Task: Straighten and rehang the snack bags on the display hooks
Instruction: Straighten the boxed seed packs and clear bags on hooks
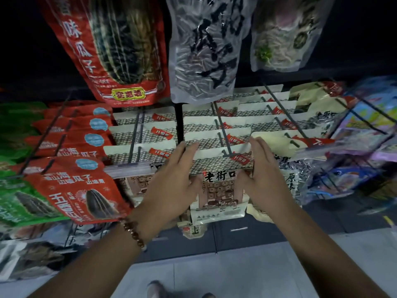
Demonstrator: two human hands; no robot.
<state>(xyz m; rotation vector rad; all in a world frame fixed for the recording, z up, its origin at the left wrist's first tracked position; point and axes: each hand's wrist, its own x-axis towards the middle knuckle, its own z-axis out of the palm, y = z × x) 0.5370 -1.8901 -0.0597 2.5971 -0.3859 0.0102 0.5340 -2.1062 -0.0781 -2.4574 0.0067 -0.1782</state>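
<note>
Both hands flank the front bag of the middle row: the left hand lies with straight fingers along the left edge of the cream paper snack bag with a brown building print, thumb on its face, and the right hand mirrors it on the right edge, fingers extended and together, thumb angled in toward the bag. Neither hand curls round the bag; they press its two sides flat-fingered. A brown bead bracelet circles the left wrist.

That cream bag hangs at the near end of a dark metal display hook, which passes through the hole in its white header. Behind it on the same hook more cream bags of the same kind line up toward the far side. A second row of matching cream bags hangs just to the left, with a clear plastic price strip at the near tip of its hook, and another row hangs to the right.

Farther left hang red foil sunflower-seed bags with a blue round badge, and beyond them green bags. Above, on a higher level, hang a large red bag with a striped seed picture, a clear bag of pale seeds with black lettering and a clear bag with a noodle picture. At far right colourful bags are blurred. Below lies a grey tiled floor.
</note>
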